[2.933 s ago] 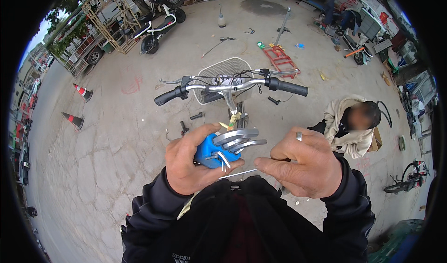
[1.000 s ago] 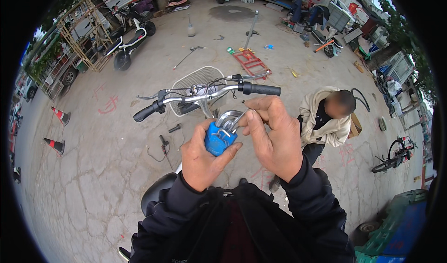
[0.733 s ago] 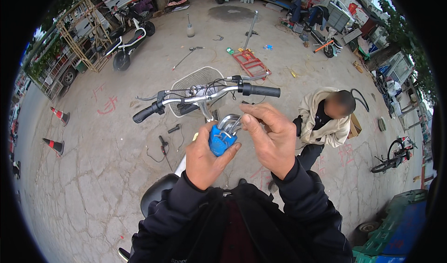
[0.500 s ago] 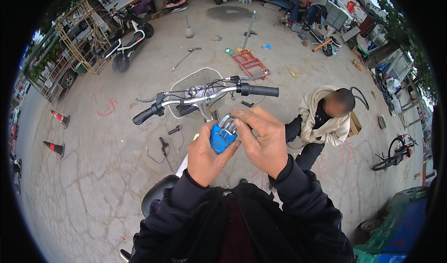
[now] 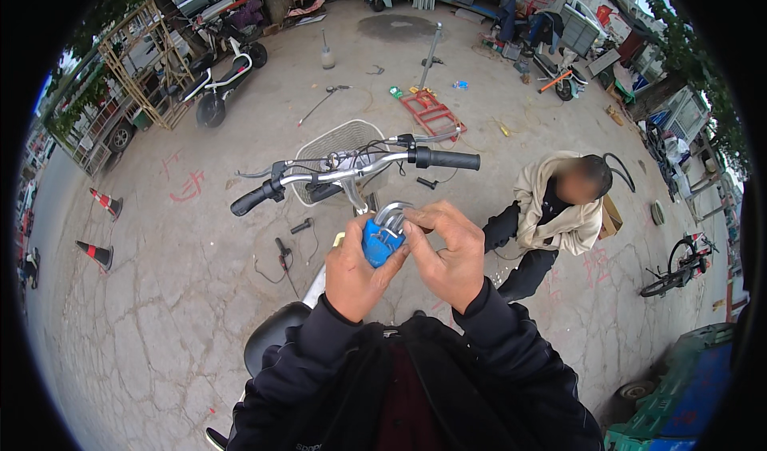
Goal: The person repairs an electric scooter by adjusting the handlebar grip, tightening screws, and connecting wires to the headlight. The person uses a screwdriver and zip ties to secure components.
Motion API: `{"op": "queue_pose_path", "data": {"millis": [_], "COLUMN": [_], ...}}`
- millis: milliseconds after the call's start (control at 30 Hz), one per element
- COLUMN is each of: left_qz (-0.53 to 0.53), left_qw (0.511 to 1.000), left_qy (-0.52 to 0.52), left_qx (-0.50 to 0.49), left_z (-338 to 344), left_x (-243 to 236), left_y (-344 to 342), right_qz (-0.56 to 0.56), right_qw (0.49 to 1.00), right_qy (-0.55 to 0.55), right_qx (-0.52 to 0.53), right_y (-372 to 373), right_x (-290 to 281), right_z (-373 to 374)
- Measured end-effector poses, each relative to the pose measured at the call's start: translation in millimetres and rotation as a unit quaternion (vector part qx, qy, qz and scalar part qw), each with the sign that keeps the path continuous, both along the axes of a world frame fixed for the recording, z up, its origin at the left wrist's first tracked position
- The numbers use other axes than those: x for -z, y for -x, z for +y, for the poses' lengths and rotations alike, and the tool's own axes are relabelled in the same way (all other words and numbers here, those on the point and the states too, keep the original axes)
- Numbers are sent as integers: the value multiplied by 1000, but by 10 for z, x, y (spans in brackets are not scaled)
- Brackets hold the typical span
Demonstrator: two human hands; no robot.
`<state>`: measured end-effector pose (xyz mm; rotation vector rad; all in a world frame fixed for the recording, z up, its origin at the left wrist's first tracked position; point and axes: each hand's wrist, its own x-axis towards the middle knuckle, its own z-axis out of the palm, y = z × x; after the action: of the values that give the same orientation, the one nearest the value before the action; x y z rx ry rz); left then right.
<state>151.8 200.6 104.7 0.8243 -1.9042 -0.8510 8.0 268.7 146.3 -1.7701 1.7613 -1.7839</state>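
Between my hands is a small blue case-like object (image 5: 382, 242) with curved silver metal pieces (image 5: 391, 215) along its top; I cannot make out its exact kind. My left hand (image 5: 351, 263) is closed round the blue object from the left, thumb along its lower edge. From the right, my right hand (image 5: 449, 251) pinches at the silver pieces with thumb and fingers. Just beyond my hands are the handlebar (image 5: 363, 167) of a bicycle with black grips, and its pale wire basket (image 5: 307, 143). Its black saddle (image 5: 272, 335) shows by my left forearm.
A person (image 5: 559, 203) in a cream jacket sits low at the right. A red metal frame (image 5: 433, 114), an upright pump (image 5: 327, 55) and loose grips with cables (image 5: 284, 251) lie or stand on the cracked pavement. Traffic cones (image 5: 96, 253) and a scooter (image 5: 224, 79) are leftward.
My right hand has shifted slightly left and down on the silver pieces, exposing more of their curve. The blue object stays in my left hand.
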Motion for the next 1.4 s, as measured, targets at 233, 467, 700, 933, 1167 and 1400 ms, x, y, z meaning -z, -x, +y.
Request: {"op": "queue_pose_path", "data": {"millis": [233, 467, 700, 933, 1167, 1400], "left_qz": [-21, -20, -21, -42, -136, -236], "left_qw": [1000, 999, 999, 996, 959, 902], "left_qy": [21, -21, -38, -52, -67, -78], "left_qx": [6, 17, 29, 57, 238, 352], "left_z": [0, 14, 7, -58, -69, 17], "left_x": [81, 131, 238, 612, 1115, 1561], "left_y": [-23, 1, 10, -52, -354, -154], "right_qz": [28, -76, -93, -103, -269, -235], "right_qw": [999, 996, 995, 993, 914, 836], "right_qy": [-10, -12, 18, -42, -276, -431], "right_qx": [-29, -48, -30, -29, -131, -247], "right_y": [-35, -100, -249, -26, 198, 426], "right_x": [179, 323, 504, 714, 1204, 1635], "right_z": [100, 150, 178, 281, 418, 534]}}
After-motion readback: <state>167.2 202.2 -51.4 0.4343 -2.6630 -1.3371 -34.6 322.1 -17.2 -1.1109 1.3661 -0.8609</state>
